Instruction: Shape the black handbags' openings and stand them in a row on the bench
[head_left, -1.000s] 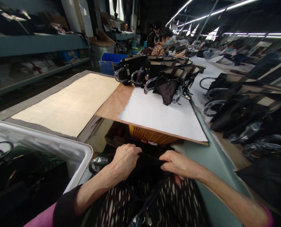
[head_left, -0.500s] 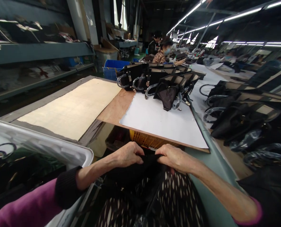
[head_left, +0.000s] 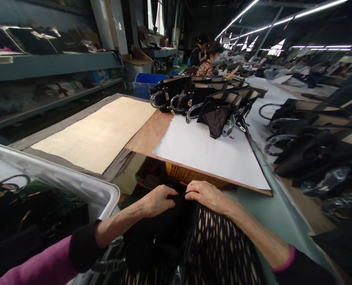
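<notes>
A black bag (head_left: pixel 155 233) rests on my lap, over patterned clothing. My left hand (head_left: pixel 159 201) pinches its top edge from the left. Close beside it, my right hand (head_left: pixel 204 194) grips the same edge from the right, fingers bent over the black fabric. The two hands are a short distance apart. A small metal piece shows on the bag's front, and a plastic-wrapped handle hangs at its lower left. Much of the bag is too dark to make out.
A white tub (head_left: pixel 110 198) with black bags stands at the left. Ahead, several black bags (head_left: pixel 216 118) sit behind white paper (head_left: pixel 211 154) on a table. More bags (head_left: pixel 306 154) lie at right. A yellow crate (head_left: pixel 193 174) is beneath. People work further back.
My right hand has moved left along the bag's edge, closer to my left hand. The camera view has shifted slightly, so the surroundings sit further right.
</notes>
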`<action>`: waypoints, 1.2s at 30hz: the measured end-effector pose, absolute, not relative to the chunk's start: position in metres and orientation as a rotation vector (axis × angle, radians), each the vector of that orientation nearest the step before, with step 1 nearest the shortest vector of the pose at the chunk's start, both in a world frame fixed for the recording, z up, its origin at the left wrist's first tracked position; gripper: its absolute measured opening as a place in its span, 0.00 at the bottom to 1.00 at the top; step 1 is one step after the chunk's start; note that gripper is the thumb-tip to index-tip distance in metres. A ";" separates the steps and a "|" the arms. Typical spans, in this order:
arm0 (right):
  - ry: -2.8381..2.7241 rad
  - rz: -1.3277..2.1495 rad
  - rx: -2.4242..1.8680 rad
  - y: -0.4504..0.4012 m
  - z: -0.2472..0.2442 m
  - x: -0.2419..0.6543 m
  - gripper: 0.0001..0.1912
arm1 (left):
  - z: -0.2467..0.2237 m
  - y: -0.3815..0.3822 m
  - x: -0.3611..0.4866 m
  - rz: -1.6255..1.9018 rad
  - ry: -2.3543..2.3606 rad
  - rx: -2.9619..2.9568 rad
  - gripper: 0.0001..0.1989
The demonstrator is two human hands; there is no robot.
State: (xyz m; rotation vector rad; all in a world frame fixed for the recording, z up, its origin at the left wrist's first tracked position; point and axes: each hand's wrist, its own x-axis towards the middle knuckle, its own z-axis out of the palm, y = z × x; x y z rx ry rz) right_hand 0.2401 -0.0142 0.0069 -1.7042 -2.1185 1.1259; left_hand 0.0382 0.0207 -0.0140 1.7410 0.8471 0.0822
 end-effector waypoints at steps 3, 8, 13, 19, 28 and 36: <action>-1.942 1.375 -1.652 -0.012 0.003 0.239 0.19 | -0.016 0.023 0.038 0.064 0.850 1.691 0.16; -1.886 1.486 -1.686 -0.007 0.000 0.238 0.17 | -0.015 0.020 0.038 0.048 0.838 1.676 0.15; -1.877 1.536 -1.703 -0.006 0.005 0.237 0.20 | -0.016 0.020 0.038 0.043 0.800 1.721 0.14; -1.865 1.480 -1.732 -0.009 -0.001 0.233 0.19 | -0.015 0.022 0.036 0.073 0.796 1.732 0.17; -1.656 1.394 -1.770 -0.017 -0.011 0.223 0.15 | -0.019 0.028 0.053 0.031 0.942 1.729 0.18; -1.042 1.570 -1.549 -0.042 -0.017 0.225 0.22 | -0.024 0.029 0.057 0.029 1.043 1.500 0.14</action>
